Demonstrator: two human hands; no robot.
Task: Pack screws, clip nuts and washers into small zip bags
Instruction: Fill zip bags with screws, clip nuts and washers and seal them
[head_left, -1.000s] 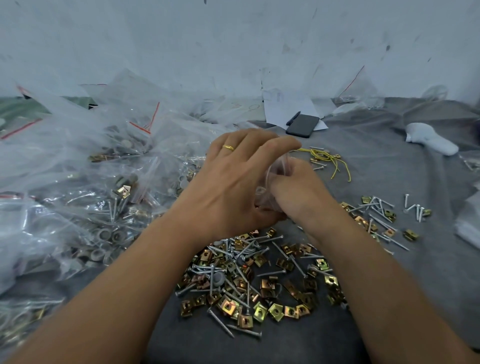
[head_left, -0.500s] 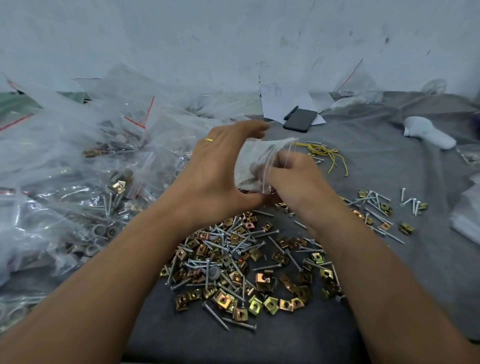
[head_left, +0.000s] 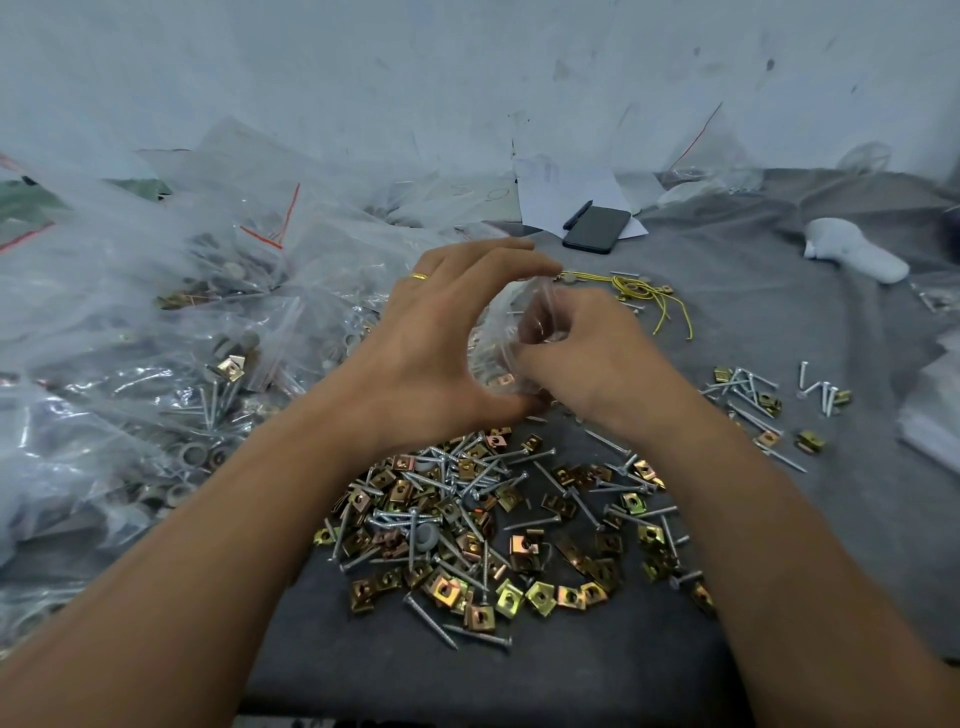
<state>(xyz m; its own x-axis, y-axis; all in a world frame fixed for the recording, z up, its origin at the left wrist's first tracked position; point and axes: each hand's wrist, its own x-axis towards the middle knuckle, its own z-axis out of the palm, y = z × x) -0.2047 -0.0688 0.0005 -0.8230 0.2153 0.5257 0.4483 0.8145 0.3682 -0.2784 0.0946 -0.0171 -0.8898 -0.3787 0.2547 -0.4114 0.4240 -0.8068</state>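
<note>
above the loose pile (head_left: 483, 525), left hand (head_left: 441, 353) and right hand (head_left: 587, 358) both pinch a small bag (head_left: 501, 332) (filling, probably); sealing likely comes next.

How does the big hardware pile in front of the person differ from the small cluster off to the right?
The big pile is dense, its clip nuts and screws overlapping; the small cluster is sparse, its pieces spread apart. The big pile lies between the forearms; the small cluster lies outside the right arm. Both hold gold clip nuts and silver screws on the grey cloth.
</note>
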